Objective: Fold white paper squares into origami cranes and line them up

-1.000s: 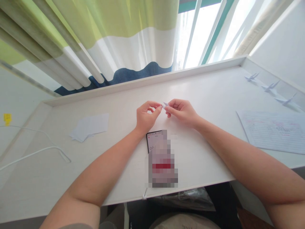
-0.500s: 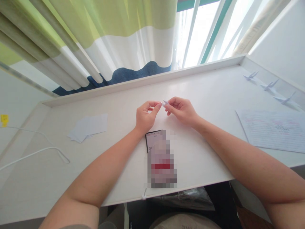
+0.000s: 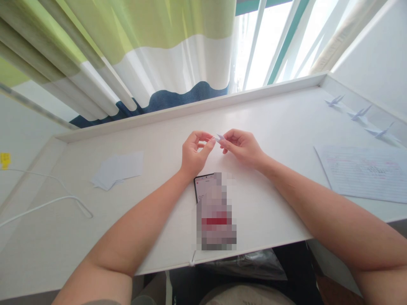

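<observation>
A small folded piece of white paper (image 3: 219,137) is held between my two hands above the middle of the desk. My right hand (image 3: 242,146) pinches it between thumb and fingers, and a pointed tip sticks up. From the left, my left hand (image 3: 197,151) closes thumb and fingertips on the paper's other end; the exact grip there is too small to make out fully. Below the hands lies a phone (image 3: 205,182), its screen mostly blurred out. Three folded paper cranes (image 3: 361,113) stand in a row at the far right.
Loose white paper sheets (image 3: 119,169) lie fanned out on the left. On the right is a lined, written-on paper pad (image 3: 365,173). A white cable (image 3: 63,199) runs across the left side. The desk (image 3: 165,140) has a raised back edge below the curtain (image 3: 178,63).
My left fingers have shifted slightly at the paper's end, the index finger bending a little higher. My right hand and the things on the desk stay where they were.
</observation>
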Demonstrator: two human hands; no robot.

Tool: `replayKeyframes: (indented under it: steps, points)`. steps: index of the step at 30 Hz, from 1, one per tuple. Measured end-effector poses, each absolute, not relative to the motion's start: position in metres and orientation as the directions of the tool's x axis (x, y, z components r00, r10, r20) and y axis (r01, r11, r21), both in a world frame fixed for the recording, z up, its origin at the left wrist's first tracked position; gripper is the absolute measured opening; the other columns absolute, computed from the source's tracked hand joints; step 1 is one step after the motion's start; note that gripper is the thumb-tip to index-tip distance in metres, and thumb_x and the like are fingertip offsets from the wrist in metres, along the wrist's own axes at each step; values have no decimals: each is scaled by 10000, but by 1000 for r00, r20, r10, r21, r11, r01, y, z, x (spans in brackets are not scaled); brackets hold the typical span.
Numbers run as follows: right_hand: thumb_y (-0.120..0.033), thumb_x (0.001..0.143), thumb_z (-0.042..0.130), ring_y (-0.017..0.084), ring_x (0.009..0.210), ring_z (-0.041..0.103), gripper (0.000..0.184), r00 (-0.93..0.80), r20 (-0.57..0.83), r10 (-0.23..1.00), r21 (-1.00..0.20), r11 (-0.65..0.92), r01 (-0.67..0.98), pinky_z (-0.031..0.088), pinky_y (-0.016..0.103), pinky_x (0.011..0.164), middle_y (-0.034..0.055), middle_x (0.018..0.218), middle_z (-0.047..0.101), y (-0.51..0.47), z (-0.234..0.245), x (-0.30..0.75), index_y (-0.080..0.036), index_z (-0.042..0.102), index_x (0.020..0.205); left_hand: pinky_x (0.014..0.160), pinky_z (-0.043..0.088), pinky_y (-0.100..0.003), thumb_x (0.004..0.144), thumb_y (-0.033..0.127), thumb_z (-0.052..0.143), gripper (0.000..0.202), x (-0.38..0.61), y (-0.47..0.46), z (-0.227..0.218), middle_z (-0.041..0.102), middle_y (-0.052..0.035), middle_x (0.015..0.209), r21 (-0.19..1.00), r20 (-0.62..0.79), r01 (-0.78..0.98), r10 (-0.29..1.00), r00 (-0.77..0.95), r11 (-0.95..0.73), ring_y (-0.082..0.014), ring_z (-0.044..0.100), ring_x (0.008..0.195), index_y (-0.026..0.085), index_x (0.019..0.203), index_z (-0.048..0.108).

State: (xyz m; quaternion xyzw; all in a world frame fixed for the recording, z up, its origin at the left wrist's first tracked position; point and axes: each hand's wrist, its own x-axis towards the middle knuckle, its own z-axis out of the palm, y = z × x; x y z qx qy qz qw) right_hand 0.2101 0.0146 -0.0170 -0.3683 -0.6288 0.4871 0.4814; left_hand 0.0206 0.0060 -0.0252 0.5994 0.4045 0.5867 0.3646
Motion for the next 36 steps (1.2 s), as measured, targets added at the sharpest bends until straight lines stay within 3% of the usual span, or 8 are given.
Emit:
replayKeyframes:
  steps: [8, 18, 36]
  points:
    - [-683, 810, 838, 150, 672, 654, 499, -273, 252, 928, -963, 268, 19, 572, 358, 688, 22, 789, 712, 14, -17, 211, -209, 690, 856, 782, 559, -317, 871, 377, 828, 169, 22, 8, -27, 769, -31, 901, 900, 433, 63, 901, -32, -431, -169, 706, 862, 223, 887, 760]
    - [-727, 804, 816, 152, 673, 657, 535, -272, 254, 928, -961, 275, 41, 577, 362, 682, 26, 785, 722, 14, -15, 212, -210, 688, 856, 859, 566, -340, 862, 404, 847, 212, 23, 5, -24, 779, -59, 982, 917, 398, 16, 917, -18, -398, -186, 729, 941, 208, 861, 765]
    - [-660, 828, 839, 153, 679, 659, 472, -299, 256, 919, -959, 279, 39, 569, 351, 684, 26, 815, 725, 15, -21, 212, -209, 709, 878, 754, 544, -294, 821, 367, 887, 283, 26, 5, -20, 729, -14, 893, 908, 417, -13, 906, -76, -419, -147, 694, 843, 228, 909, 657]
